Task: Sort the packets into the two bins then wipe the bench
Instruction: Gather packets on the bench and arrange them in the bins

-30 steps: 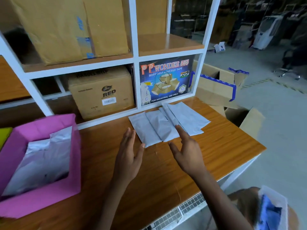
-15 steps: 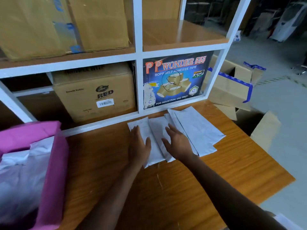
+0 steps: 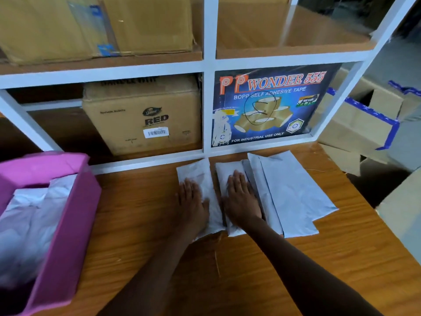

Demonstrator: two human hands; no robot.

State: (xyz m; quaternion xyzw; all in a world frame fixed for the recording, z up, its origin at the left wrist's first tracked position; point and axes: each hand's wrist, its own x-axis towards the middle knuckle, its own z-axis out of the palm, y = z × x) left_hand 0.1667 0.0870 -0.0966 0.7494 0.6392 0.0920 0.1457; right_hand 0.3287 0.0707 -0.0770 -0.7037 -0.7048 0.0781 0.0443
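Observation:
Several grey-white packets lie fanned on the wooden bench against the shelf's foot. My left hand lies flat, fingers together, on the leftmost packet. My right hand presses flat on the packet beside it. Further packets overlap to the right, untouched. A pink bin stands at the left edge, holding crumpled white packets. Only this one bin is in view.
A white shelf frame rises at the bench's back, holding a brown carton marked RED and a blue adhesive-tape box. Open cardboard boxes stand on the floor past the bench's right edge.
Both hands have moved forward from the bare bench onto the two left packets and now lie flat on them. The camera has closed in and the pink bin has slid toward the left edge.

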